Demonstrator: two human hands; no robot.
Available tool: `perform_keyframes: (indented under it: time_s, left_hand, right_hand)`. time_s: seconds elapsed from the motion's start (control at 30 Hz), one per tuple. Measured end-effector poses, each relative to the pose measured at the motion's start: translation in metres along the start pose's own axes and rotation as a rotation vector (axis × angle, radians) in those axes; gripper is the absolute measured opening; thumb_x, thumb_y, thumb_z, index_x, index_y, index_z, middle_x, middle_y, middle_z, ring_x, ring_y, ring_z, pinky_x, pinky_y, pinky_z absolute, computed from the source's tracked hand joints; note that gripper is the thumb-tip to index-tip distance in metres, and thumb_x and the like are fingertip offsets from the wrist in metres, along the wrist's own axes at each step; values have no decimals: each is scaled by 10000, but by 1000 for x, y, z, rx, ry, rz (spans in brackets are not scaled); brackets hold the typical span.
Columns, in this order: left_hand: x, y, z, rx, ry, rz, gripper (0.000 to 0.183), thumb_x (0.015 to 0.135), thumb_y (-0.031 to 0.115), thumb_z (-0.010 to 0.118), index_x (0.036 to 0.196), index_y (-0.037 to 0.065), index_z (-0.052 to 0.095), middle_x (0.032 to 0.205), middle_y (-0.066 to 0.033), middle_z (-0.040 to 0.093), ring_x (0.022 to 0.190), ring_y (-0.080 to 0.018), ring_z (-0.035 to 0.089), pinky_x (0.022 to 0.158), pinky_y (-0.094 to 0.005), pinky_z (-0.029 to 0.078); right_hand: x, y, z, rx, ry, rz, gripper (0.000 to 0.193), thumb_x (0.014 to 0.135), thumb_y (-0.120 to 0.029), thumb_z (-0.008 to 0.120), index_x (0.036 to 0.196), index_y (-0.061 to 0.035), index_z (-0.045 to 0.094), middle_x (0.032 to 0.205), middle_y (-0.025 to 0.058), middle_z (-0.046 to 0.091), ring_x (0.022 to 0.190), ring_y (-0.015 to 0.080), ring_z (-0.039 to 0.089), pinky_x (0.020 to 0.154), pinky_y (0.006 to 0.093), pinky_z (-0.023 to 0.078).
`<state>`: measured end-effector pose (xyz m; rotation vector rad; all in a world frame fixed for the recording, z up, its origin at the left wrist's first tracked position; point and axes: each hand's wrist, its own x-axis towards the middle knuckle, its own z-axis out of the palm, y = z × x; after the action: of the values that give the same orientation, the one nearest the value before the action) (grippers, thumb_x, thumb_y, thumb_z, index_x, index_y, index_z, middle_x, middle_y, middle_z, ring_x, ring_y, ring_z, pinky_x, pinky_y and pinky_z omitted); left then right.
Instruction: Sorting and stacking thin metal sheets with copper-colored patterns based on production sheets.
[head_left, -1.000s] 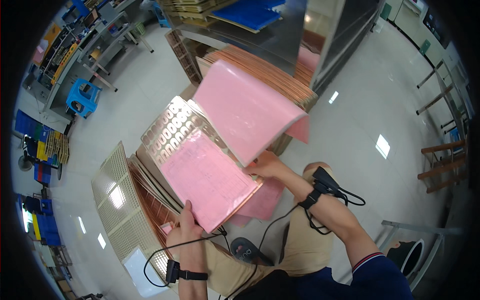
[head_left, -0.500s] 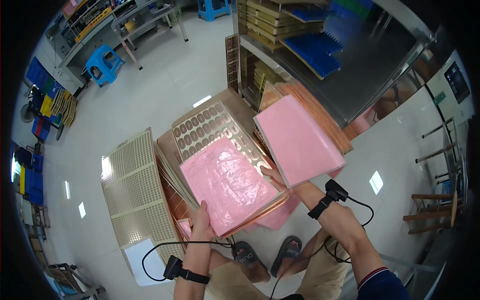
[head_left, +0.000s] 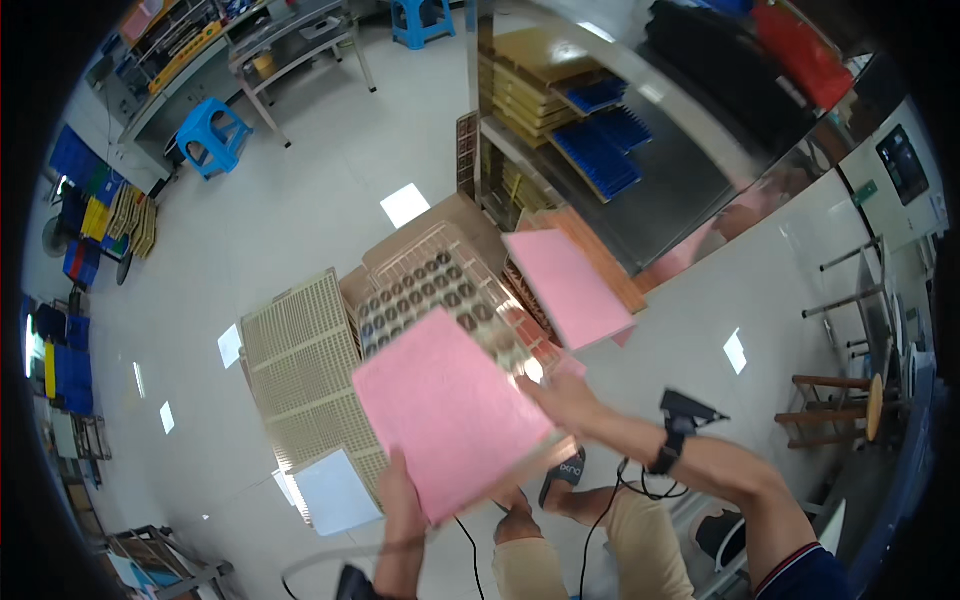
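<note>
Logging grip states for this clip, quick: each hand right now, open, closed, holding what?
Left hand: closed on the near left edge of the pink sheet.
Right hand: at its right edge; grip blurred, can't tell.

Held pink sheet smooth, paper-like; shelf shiny metal; floor glossy; stool plastic; shorts matt cloth.

Open floor ahead-left, rack blocking ahead-right
</note>
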<state>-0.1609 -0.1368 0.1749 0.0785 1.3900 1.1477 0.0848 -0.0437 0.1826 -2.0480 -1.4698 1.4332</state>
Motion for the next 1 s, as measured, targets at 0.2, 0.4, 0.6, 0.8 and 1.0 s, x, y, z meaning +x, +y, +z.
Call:
perform_keyframes:
  time_s: [0.2, 0.4, 0.6, 0.8, 1.0]
  left_hand:
    - [-203, 10, -55, 264, 277, -226, 543, 930, 397, 470, 1063, -126, 528, 990, -185, 602, 869, -262, 584, 772, -372, 491]
    - [-253, 21, -51, 789, 55, -363, 548, 943, 396, 435, 1051, -132, 535, 988, -187, 608, 864, -239, 571, 765, -333, 479]
    - [-326, 43, 17, 1093, -328, -218, 594, 953, 404, 399, 1075, -166, 518, 1012, -213, 604, 902, -266, 551, 813, -345, 441]
    - [-380, 17, 83, 1565, -849, 37, 482, 941, 364, 472, 946, -110, 559, 760, -106, 559, 724, -197, 523, 647, -344, 444]
    - [-472, -81, 157, 1265, -1443, -191, 314, 943, 256, 478, 817, -26, 528, 731, -24, 518, 655, -92, 444, 592, -237, 362]
  right_hand:
    - [-191, -30, -41, 68, -310, 364, 781, 781, -670, 456, 862, 85, 637, 786, 254, 633, 770, 361, 634, 699, 408, 469]
    - [-322, 6, -47, 190, 25, 671, 768, 728, -676, 522, 840, 71, 655, 687, 196, 634, 653, 281, 638, 591, 364, 486]
    - [-471, 23, -65, 410, 206, 827, 823, 747, -710, 446, 894, 74, 649, 863, 273, 632, 860, 364, 626, 717, 415, 476]
    - [-643, 11, -39, 817, 762, 961, 745, 773, -644, 486, 877, 76, 646, 772, 201, 642, 744, 289, 636, 638, 385, 469]
    - [-701, 67, 30, 1244, 1546, 762, 599, 836, -507, 523, 849, 81, 640, 679, 127, 613, 650, 188, 581, 582, 353, 442]
